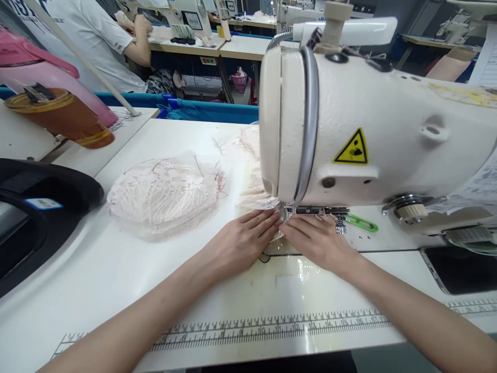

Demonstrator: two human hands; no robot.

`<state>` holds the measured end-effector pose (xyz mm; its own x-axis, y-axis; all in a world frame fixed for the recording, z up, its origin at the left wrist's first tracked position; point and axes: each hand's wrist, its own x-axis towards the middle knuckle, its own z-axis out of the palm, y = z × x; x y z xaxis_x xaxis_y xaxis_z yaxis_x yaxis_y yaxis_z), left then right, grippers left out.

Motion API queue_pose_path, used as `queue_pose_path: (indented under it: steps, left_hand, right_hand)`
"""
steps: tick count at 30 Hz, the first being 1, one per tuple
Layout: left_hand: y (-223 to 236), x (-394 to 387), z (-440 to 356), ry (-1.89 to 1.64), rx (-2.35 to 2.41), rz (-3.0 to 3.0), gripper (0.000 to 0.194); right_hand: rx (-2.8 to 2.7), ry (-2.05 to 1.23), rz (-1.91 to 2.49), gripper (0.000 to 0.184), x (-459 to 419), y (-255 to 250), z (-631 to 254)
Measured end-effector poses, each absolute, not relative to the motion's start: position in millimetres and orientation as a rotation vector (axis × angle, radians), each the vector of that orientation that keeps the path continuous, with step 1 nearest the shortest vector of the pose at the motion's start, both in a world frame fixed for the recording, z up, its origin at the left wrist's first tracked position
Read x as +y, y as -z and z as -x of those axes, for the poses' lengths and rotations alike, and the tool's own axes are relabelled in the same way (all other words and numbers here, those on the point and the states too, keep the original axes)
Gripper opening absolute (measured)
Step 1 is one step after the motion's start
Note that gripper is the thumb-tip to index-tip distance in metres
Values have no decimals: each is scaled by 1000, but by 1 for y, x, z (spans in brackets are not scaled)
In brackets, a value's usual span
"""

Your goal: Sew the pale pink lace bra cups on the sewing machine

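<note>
My left hand [243, 239] lies flat, fingers stretched out together, on pale lace fabric [254, 194] at the needle area of the sewing machine [361, 119]. From the other side my right hand [316, 241] rests low on the machine bed, fingers extended to the left and their tips at the lace edge beside the presser foot [285, 212]. The fingertips of both hands nearly meet there. The machine head hides part of the fabric behind it. Left of my hands lies a loose pile of cream lace pieces [166, 194] with stray threads.
A green thread snipper-like clip [363, 223] and a phone [462, 268] lie on the right. A printed ruler [279, 329] runs along the front edge. A black curved object [42, 207], an amber cup [62, 116] and a pink bottle [42, 65] stand left. Another person [89, 41] sits beyond.
</note>
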<state>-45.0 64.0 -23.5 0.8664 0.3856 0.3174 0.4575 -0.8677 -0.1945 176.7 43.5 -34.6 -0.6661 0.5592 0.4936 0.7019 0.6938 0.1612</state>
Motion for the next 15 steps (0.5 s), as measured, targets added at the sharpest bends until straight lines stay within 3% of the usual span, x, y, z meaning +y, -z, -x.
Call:
queue_pose_path:
  steps: [15]
  left_hand:
    - [30,58,37,411,-740,2606,39]
  right_hand:
    - [-2476,441,981,30,40,32,-176]
